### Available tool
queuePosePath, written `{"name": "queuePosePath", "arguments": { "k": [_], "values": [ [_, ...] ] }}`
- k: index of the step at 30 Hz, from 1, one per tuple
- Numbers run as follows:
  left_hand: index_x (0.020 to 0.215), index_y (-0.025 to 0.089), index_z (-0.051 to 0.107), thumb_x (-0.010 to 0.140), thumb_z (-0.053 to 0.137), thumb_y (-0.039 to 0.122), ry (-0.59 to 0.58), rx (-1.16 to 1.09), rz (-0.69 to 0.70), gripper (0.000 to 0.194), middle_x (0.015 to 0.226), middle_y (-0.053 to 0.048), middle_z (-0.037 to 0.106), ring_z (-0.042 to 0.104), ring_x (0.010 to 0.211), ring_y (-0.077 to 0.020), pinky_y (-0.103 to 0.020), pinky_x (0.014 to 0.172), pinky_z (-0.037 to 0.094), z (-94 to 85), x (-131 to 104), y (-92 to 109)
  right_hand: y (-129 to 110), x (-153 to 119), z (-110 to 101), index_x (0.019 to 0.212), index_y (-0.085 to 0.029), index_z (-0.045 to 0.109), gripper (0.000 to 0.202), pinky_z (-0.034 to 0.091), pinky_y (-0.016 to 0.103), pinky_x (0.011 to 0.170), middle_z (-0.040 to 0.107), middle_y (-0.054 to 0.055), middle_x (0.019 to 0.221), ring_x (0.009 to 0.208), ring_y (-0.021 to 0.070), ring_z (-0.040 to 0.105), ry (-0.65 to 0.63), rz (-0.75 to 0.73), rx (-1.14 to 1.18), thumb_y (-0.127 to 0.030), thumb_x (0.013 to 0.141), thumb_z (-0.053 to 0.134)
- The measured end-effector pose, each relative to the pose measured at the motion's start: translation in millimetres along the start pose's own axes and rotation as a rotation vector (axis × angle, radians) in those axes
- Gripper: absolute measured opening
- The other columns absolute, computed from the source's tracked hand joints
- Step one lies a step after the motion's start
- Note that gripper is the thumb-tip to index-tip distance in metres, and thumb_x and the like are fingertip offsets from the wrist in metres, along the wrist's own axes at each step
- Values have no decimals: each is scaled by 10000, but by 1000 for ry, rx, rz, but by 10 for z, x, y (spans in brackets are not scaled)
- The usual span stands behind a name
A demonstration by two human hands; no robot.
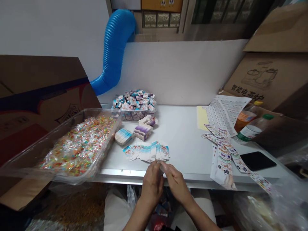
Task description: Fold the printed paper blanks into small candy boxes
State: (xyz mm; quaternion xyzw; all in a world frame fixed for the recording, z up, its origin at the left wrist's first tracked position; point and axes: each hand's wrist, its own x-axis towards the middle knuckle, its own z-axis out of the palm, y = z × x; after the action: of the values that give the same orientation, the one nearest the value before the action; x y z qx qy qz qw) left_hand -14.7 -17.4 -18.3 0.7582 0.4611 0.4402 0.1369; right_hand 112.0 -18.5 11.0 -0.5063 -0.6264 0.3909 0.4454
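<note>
My left hand (153, 180) and my right hand (176, 182) meet at the table's front edge. Their fingers are closed, pinching a small pale piece mostly hidden between the fingertips; I cannot make out what it is. Just beyond the fingertips lies a fanned row of flat blue-and-white printed small cartons (148, 152). Behind it rest a stack of blue-and-white flat cartons (123, 136) and a stack of purple-and-white ones (142, 132). Folded small boxes (134, 101) fill a clear tub farther back.
At left stands a clear plastic bin (106, 154) of small wrapped colourful pieces (81, 144), beside a large cardboard box (40, 106). A blue hose (113, 48) hangs behind. On the right are sticker strips (221, 154), printed sheets (223, 110), a black phone (258, 161) and bottles (251, 130).
</note>
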Motion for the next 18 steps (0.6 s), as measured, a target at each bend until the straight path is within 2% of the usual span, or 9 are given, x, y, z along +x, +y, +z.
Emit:
{"name": "queuePosePath", "arguments": {
  "k": [3, 5, 10, 13, 15, 18],
  "values": [
    [1325, 140, 269, 837, 437, 111, -5, 0, -42, 518, 1216, -169, 516, 527, 1136, -236, -422, 917, 485, -2, -36, -14, 19, 10, 0, 1196, -203, 599, 359, 435, 399, 969, 645, 91, 1149, 1090, 220, 577, 16, 21, -89, -346, 916, 425],
    [1350, 128, 237, 845, 436, 116, -11, 31, -34, 543, 1240, -184, 503, 510, 1167, -246, -429, 926, 481, 12, -63, -41, 20, 22, -8, 1192, -196, 601, 348, 475, 392, 909, 667, 92, 1101, 1028, 222, 606, 22, -17, -212, -304, 915, 419],
    [1394, 113, 196, 862, 409, 110, -34, 103, 30, 573, 1331, -224, 446, 442, 1249, -274, -449, 949, 471, 75, -119, -137, -24, -29, -6, 1214, -120, 565, 399, 483, 448, 816, 683, 125, 1023, 898, 255, 613, -26, -295, -728, -118, 859, 382],
    [1412, 95, 162, 866, 396, 119, -38, 114, 47, 595, 1363, -253, 401, 411, 1272, -298, -477, 953, 460, 75, -148, -157, -33, -111, 29, 1254, -45, 509, 470, 478, 462, 827, 639, 180, 1125, 948, 283, 592, -8, -431, -925, -48, 798, 396],
    [1419, 96, 145, 865, 389, 116, -48, 116, 45, 606, 1374, -250, 391, 395, 1283, -298, -477, 959, 455, 50, -157, -143, -12, -152, 44, 1281, -34, 476, 507, 480, 454, 843, 599, 190, 1201, 993, 283, 581, 10, -479, -962, -20, 781, 390],
    [1429, 112, 110, 875, 391, 121, -67, 115, 31, 621, 1390, -225, 382, 395, 1287, -274, -443, 969, 458, 9, -148, -103, 43, -174, 38, 1319, -84, 440, 536, 482, 423, 880, 575, 153, 1253, 1075, 247, 562, 6, -503, -864, -3, 796, 357]
  ]
}}
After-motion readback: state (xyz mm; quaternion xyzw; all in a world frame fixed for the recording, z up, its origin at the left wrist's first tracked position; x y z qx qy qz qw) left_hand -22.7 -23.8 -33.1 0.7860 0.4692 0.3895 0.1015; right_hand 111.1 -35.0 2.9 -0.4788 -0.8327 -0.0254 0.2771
